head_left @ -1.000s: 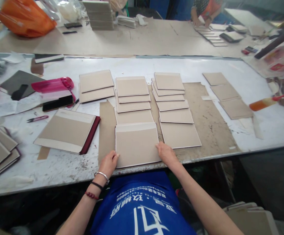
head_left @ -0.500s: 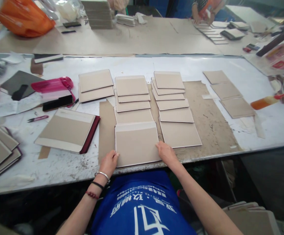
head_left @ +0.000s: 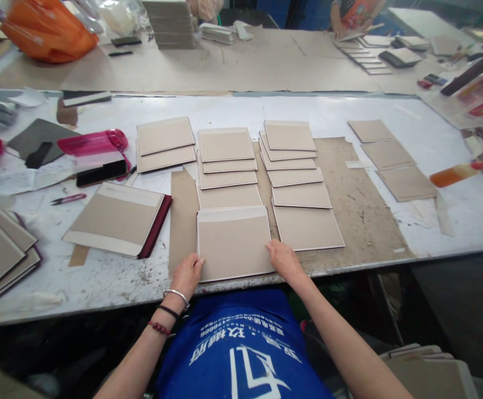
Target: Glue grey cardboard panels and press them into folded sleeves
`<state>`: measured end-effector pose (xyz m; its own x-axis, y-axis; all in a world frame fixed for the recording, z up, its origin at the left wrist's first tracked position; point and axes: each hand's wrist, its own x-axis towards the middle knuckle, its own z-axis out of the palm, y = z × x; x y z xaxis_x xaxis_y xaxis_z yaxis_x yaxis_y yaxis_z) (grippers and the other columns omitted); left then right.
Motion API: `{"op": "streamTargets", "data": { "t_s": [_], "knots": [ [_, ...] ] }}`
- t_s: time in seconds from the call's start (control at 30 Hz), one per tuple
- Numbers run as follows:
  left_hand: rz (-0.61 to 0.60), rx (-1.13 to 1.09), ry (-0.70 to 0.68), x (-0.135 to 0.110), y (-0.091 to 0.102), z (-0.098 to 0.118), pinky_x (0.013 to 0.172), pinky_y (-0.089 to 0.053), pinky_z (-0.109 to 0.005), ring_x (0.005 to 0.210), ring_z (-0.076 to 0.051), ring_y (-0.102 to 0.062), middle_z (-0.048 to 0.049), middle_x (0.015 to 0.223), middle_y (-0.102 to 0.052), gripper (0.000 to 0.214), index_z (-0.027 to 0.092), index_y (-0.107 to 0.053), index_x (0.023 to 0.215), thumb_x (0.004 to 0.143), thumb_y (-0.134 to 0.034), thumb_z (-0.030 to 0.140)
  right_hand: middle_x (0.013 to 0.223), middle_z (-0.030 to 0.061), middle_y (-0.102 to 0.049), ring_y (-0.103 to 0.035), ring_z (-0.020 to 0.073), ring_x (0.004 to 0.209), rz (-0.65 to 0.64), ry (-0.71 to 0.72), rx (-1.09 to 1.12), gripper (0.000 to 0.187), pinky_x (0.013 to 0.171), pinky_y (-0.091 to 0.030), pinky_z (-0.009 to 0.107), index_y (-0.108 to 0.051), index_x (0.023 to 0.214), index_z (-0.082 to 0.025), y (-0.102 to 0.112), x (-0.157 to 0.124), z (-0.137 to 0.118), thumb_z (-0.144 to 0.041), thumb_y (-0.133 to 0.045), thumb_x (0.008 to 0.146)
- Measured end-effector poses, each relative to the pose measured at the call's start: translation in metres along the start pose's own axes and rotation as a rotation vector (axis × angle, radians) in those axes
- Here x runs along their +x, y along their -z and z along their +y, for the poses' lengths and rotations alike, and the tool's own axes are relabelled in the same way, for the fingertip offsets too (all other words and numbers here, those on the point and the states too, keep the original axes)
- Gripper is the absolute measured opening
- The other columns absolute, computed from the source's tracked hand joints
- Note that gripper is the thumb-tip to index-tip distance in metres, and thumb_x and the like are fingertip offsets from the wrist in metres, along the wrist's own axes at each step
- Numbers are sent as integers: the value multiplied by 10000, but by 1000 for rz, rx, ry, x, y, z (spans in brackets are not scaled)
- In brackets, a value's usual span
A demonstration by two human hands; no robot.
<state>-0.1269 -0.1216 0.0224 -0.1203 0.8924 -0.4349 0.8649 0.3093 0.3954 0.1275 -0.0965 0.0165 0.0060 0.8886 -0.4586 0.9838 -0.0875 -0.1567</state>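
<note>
A beige cardboard panel (head_left: 233,244) with a pale strip along its far edge lies flat at the table's front edge. My left hand (head_left: 189,274) pinches its left edge near the front corner. At the right edge, my right hand (head_left: 285,258) grips it with bent fingers. Beyond it, overlapping beige panels (head_left: 227,145) form a column, and a second column of panels (head_left: 308,228) runs along its right. To the left rests a stack of panels (head_left: 112,216) with a dark red strip on its right side.
A black phone (head_left: 102,173), a pink pouch (head_left: 95,143) and a pen (head_left: 69,199) lie on the left. An orange glue bottle (head_left: 453,175) is on the right. Across the table, a co-worker's hand (head_left: 338,29) touches boards. More panels (head_left: 0,255) sit far left.
The whole view has shifted slightly, so things appear a little further right. Both my hands keep their hold on the panel. The co-worker across the table has moved a board.
</note>
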Motion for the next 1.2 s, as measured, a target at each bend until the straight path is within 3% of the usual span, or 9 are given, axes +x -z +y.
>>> {"op": "streamTargets", "data": {
  "t_s": [0.63, 0.8, 0.97, 1.2],
  "knots": [
    [60, 5, -23, -2, -9, -4, 642, -394, -272, 688, -173, -546, -9, 641, -519, 179, 219, -383, 618, 792, -402, 257, 925, 88, -643, -606, 207, 873, -53, -12, -77, 280, 698, -411, 298, -513, 952, -195, 10, -1, -3, -325, -268, 912],
    [88, -14, -18, -2, -15, -7, 659, -422, -286, 691, -174, -565, -19, 697, -550, 81, 190, -456, 793, 809, -400, 246, 946, 86, -638, -600, 204, 886, -85, -26, -82, 286, 717, -411, 309, -512, 968, -205, 13, -1, -4, -326, -260, 909],
    [103, -33, -42, -2, -19, -9, 706, -446, -303, 772, -184, -589, -34, 769, -581, 195, 165, -466, 985, 811, -409, 233, 923, 75, -638, -607, 207, 864, -70, -41, -66, 290, 701, -419, 306, -503, 970, -207, 11, -2, -5, -324, -245, 909],
    [215, 16, -122, 0, -35, -21, 744, -466, -298, 802, -169, -595, -71, 885, -606, 270, 145, -465, 1078, 835, -380, 226, 906, 70, -643, -615, 213, 844, -77, -63, -60, 290, 675, -425, 307, -505, 955, -212, 9, -1, -6, -337, -248, 908]
  ]
}}
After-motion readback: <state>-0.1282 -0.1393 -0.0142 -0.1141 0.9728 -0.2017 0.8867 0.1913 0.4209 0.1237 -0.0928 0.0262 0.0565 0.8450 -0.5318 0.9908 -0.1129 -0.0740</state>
